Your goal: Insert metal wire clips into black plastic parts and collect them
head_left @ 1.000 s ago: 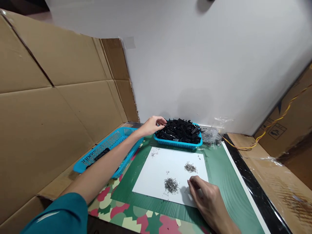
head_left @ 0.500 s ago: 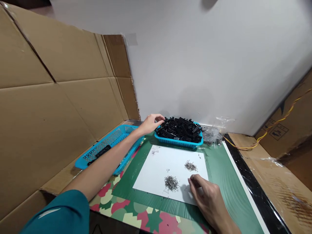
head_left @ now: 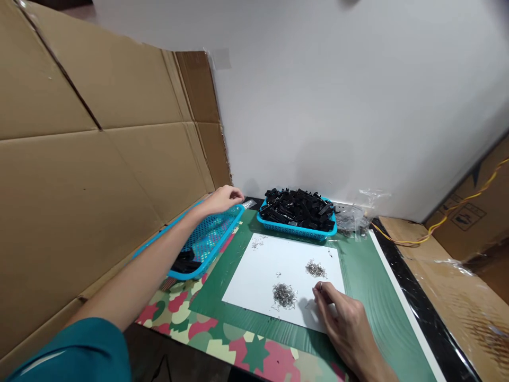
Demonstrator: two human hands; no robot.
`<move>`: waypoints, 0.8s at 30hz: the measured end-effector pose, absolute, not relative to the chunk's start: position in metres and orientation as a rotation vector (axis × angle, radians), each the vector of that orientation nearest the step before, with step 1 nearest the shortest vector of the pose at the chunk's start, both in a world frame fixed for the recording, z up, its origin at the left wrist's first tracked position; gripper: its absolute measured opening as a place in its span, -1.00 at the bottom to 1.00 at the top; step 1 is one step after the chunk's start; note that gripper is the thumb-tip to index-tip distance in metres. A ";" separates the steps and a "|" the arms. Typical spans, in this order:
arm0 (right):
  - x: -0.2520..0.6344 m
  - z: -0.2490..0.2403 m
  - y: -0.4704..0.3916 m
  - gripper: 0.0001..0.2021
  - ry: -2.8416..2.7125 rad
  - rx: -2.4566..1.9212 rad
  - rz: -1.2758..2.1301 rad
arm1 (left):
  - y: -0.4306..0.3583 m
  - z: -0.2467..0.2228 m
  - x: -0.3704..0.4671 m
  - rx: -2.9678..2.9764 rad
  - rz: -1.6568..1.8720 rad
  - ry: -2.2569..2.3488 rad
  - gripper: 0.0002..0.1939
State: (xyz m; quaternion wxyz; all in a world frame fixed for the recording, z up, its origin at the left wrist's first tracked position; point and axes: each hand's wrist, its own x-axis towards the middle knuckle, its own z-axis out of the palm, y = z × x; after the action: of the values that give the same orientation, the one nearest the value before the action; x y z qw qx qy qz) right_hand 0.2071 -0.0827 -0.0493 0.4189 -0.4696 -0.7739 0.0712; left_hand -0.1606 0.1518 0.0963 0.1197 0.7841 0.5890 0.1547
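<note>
My left hand (head_left: 226,199) is at the far right corner of a blue plastic basket (head_left: 218,246), its fingers curled at the rim and partly hidden. A few black plastic pieces (head_left: 186,262) lie at the basket's near end, below my forearm. Over the right side of a white sheet (head_left: 248,281), my right hand (head_left: 344,315) is closed in a pinch; a tiny metallic glint shows at the fingertips, too small to name. Beside it on the sheet are a dense pile of small bent wire pieces (head_left: 283,295) and a looser wire pile (head_left: 315,268).
A second blue basket (head_left: 296,230), heaped with black plastic parts (head_left: 298,207), stands against the wall. Clear plastic bags (head_left: 353,220) lie to its right. Cardboard (head_left: 151,170) walls the left side. A yellow cable (head_left: 431,233) runs along the right.
My left hand has left the heaped basket and moved left to the other basket's far corner. That basket has shifted, its black pieces now nearer me. My right hand keeps its pinch.
</note>
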 end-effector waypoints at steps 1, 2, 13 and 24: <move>0.208 -0.049 -0.083 -0.75 -1.941 -1.180 0.181 | 0.147 0.097 -0.171 2.276 0.342 1.735 -0.68; 0.209 -0.049 -0.083 -0.74 -1.942 -1.183 0.183 | 0.142 0.097 -0.182 2.252 0.221 1.745 -0.72; 0.216 -0.052 -0.086 -0.79 -1.972 -1.170 0.187 | 0.061 0.072 -0.257 2.052 -0.397 1.791 -0.63; 0.237 -0.030 -0.071 -0.71 -1.789 -1.472 0.519 | 0.046 0.076 -0.251 2.176 -0.270 1.604 -0.70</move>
State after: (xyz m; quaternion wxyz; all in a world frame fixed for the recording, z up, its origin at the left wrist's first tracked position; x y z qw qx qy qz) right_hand 0.2366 -0.0712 -0.0300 0.3742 -0.5750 -0.6988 0.2026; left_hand -0.2508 0.0460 0.0759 0.2109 0.7829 0.5772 -0.0973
